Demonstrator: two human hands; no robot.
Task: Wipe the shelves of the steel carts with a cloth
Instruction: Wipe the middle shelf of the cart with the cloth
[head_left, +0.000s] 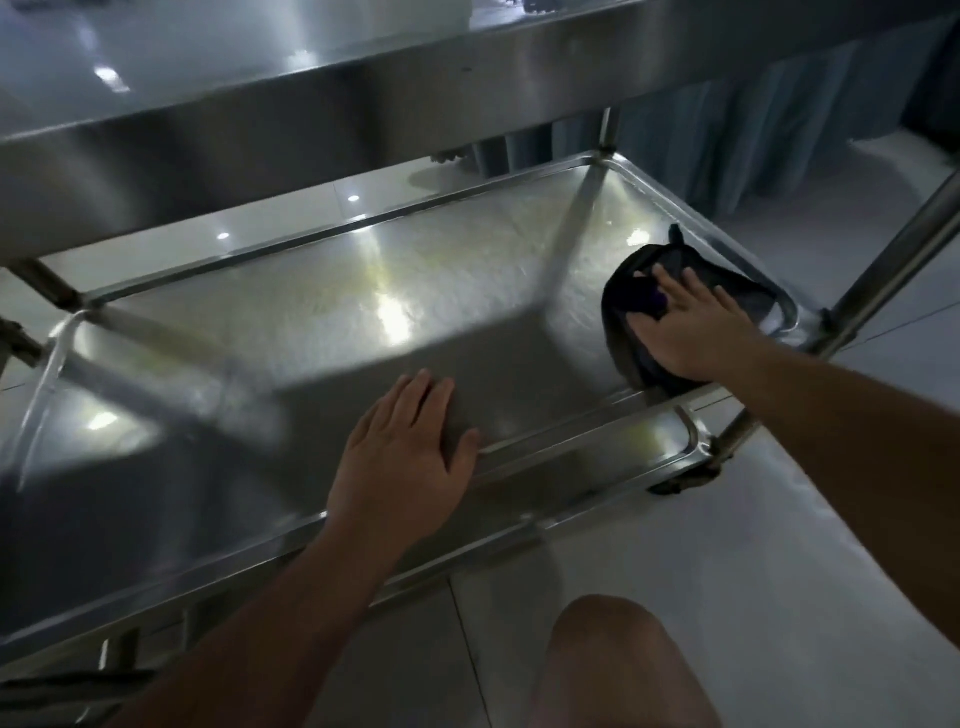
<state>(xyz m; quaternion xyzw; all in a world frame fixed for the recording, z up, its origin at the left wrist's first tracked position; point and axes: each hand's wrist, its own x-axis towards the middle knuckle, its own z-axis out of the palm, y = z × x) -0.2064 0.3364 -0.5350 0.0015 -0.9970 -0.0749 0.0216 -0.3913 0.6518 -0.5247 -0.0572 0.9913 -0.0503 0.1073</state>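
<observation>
I look down at the lower shelf (322, 312) of a steel cart, a shiny tray with a raised rim. A dark cloth (631, 291) lies bunched in the shelf's near right corner. My right hand (685, 327) presses flat on the cloth with fingers spread. My left hand (405, 452) rests flat on the shelf just inside the near rim, fingers straight, holding nothing. The cart's upper shelf (311, 93) overhangs the far half of the view.
A steel upright post (893, 260) rises at the right corner, with a caster (685, 480) below it. A lower rail (519, 525) runs along the near side. Blue curtains (753, 145) hang at the far right. My knee (618, 665) is over the tiled floor.
</observation>
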